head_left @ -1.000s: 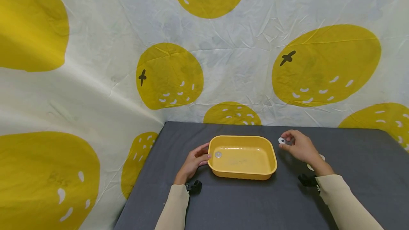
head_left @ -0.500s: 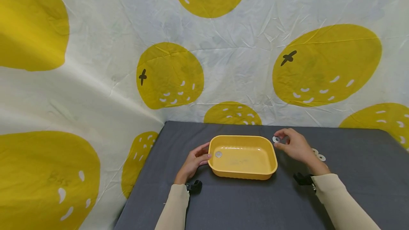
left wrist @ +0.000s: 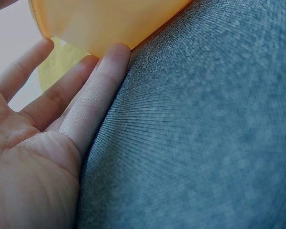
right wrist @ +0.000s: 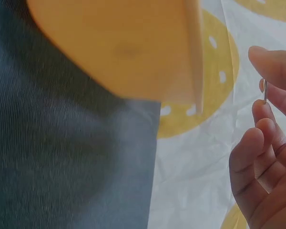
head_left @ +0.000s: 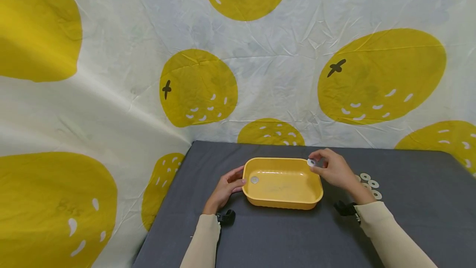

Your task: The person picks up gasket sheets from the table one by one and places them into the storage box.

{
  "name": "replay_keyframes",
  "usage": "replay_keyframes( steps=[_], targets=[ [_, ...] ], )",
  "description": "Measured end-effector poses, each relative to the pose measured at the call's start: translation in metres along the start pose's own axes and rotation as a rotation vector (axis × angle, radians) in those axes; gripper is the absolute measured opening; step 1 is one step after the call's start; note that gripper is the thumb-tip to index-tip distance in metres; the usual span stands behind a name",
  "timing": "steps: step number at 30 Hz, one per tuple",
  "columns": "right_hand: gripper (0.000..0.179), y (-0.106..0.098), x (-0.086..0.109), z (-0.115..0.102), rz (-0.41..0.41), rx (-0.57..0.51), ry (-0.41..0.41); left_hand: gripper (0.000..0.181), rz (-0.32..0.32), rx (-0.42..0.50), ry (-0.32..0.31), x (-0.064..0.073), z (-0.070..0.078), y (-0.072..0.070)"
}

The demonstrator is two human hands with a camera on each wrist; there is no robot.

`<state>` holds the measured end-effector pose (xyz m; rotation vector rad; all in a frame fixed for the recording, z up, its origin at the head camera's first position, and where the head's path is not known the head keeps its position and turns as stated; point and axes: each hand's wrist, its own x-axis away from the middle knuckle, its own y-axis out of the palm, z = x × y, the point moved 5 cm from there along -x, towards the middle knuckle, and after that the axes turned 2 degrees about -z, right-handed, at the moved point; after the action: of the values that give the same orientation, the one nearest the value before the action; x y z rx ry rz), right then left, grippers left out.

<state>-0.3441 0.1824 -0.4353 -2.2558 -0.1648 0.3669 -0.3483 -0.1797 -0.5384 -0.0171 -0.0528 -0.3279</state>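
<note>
A yellow rectangular tub point(head_left: 282, 201) stands on the dark cloth, with one flat metal washer point(head_left: 254, 180) lying inside near its left end. Fairly straight fingers of my left hand point(head_left: 224, 190) touch the tub's left wall, the thumb at its rim. In the left wrist view, fingertips point(left wrist: 115, 53) rest against the yellow wall beside the cloth. My right hand point(head_left: 334, 171) pinches another washer point(head_left: 311, 162) between thumb and fingers, at the tub's back right corner. Seen edge-on in the right wrist view, that washer point(right wrist: 265, 90) is a thin strip.
Several more pale washers point(head_left: 373, 184) lie on the grey-covered table point(head_left: 282, 239) to the right of the tub, partly hidden by the right wrist. Behind the table hangs a white sheet point(head_left: 275, 90) printed with yellow fruit; it also covers the left side.
My right hand has moved left with the washer, from beside the tub to over its back right corner, uncovering more washers on the table. The left hand and tub stay put.
</note>
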Motion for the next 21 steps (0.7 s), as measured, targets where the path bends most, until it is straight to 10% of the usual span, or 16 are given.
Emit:
replay_keyframes(
  steps=[21],
  targets=[
    [0.029, 0.032, -0.005, -0.04, -0.011, -0.073, -0.102, 0.058, -0.005, 0.011, -0.007, 0.0, 0.0, 0.0]
  ],
)
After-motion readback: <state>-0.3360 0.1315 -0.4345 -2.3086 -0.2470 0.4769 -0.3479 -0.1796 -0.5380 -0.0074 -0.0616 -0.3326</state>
